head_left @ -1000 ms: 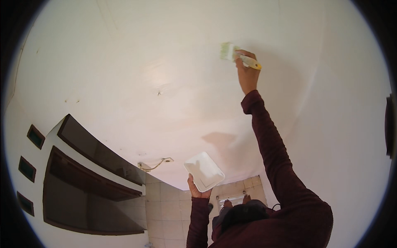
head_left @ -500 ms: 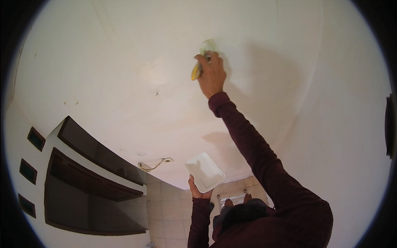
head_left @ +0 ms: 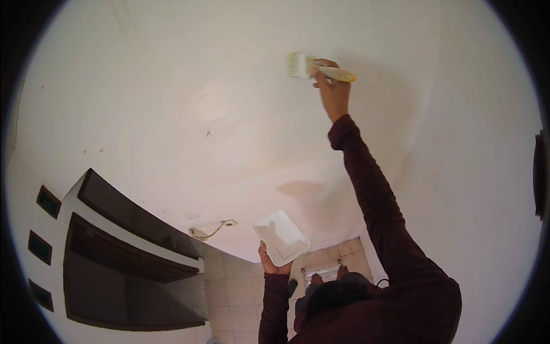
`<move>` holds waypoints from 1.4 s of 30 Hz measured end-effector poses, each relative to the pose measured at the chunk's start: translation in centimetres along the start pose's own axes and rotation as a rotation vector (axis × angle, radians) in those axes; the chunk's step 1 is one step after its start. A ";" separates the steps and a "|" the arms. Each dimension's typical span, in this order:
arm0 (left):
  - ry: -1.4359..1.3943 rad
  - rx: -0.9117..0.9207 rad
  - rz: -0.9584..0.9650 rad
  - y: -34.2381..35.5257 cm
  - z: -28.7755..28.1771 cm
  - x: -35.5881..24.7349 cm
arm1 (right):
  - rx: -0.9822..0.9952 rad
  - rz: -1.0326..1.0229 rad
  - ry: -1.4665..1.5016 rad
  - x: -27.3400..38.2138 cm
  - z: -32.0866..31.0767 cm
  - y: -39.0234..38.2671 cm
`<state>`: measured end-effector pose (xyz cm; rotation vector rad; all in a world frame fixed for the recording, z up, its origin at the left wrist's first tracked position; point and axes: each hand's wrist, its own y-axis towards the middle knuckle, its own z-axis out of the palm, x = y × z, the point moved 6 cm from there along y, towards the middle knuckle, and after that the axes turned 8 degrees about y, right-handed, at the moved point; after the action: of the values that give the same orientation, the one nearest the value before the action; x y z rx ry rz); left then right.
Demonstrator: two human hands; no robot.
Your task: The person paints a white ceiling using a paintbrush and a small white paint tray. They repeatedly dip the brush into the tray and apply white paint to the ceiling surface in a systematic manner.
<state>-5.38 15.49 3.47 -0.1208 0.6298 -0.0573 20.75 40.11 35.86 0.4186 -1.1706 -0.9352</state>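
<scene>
High up on the pale wall, my right hand (head_left: 331, 86) is closed round the handle of a paintbrush (head_left: 333, 73). The handle is yellowish, and its wide, pale green-white bristles point left, at the wall surface. Lower down, my left hand (head_left: 274, 261) grips the near edge of a shallow white rectangular tray (head_left: 281, 236), thumb along its left side. The tray is held tilted, with a shadow across its inside. What it contains is hard to make out.
From the wall juts a small fixture with a cable (head_left: 215, 229). Dark-framed openings (head_left: 126, 275) and small square recesses (head_left: 48, 202) lie at the left. My feet are on a slatted step (head_left: 322, 275) above the tiled floor (head_left: 238, 286). A dark object (head_left: 539, 175) edges the far right.
My right hand has swung right with the paintbrush, whose handle now points right instead of down-left. The tray in my left hand has barely moved.
</scene>
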 end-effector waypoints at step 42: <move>-0.030 0.006 -0.048 -0.3 1.0 0.8 | -0.150 -0.471 -0.622 3.5 1.3 -3.7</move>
<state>-4.10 15.21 3.87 -0.1307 0.5973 -0.1032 18.39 35.43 35.71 0.2904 -1.5801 -1.6295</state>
